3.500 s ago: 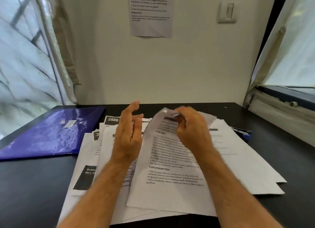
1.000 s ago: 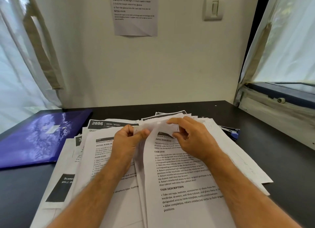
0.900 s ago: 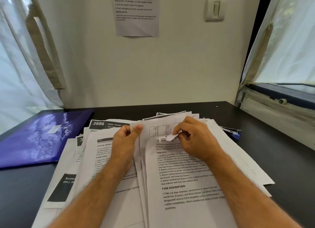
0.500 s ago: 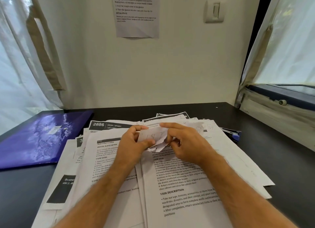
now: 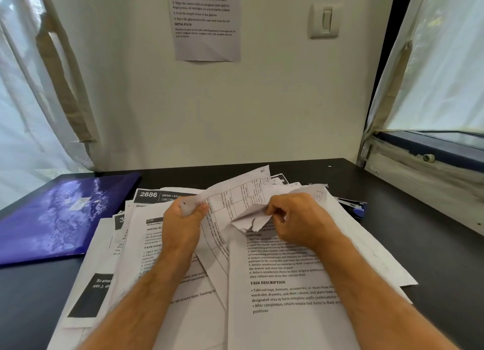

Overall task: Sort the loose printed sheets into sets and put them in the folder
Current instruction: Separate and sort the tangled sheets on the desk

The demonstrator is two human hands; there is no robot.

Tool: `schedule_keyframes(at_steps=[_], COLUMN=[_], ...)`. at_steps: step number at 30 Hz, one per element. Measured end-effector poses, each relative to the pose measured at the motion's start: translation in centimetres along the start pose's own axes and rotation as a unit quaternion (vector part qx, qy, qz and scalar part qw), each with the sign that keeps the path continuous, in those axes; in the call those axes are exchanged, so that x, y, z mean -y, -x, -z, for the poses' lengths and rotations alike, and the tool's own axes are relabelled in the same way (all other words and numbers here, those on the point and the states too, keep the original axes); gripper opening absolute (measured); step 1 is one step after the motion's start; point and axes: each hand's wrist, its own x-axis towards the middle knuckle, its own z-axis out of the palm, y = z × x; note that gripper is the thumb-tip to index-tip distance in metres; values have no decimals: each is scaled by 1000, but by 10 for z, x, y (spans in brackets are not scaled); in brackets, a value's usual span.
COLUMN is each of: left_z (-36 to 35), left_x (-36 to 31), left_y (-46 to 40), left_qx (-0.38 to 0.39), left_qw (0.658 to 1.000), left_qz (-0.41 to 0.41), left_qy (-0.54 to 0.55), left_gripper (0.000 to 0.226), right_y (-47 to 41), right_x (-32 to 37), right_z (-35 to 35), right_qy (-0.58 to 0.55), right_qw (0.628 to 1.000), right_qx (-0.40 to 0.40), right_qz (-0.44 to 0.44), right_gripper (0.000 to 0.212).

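Gripping the lifted table-printed sheet (image 5: 235, 203) at its top-left corner, left hand (image 5: 183, 218) has thumb and fingers curled round the paper. Right hand (image 5: 296, 218) pinches a torn, crumpled paper corner (image 5: 248, 220) just beside that sheet. Both hands hover over the loose pile of printed sheets (image 5: 288, 284), spread mid-desk on the black desk (image 5: 419, 232). Purple folder (image 5: 57, 218) lies closed, far left of pile, w/ sheets near its edge.
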Motion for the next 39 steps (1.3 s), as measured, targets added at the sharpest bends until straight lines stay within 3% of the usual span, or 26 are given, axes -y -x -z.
schedule_keyframes(at_steps=[16, 22, 26, 33, 39], left_z=[5, 12, 18, 24, 44], left_x=[-7, -15, -44, -140, -199], left_y=[6, 8, 3, -2, -7], left_qx=[-14, -35, -28, 50, 63], left_qw=[999, 998, 993, 976, 953], left_qz=[-35, -33, -42, -193, -269], left_qy=[13, 44, 109, 90, 126], left_gripper=[4, 22, 28, 33, 33], right_y=[-21, -42, -58, -98, -125], right_x=[-37, -19, 12, 94, 155], right_z=[3, 19, 48, 96, 125], right_qy=[44, -4, -41, -79, -133], right_qw=[991, 995, 994, 968, 956], right_qx=[-7, -54, -105, -205, -238], right_qz=[-125, -87, -14, 120, 112], right_gripper=[11, 11, 17, 16, 22])
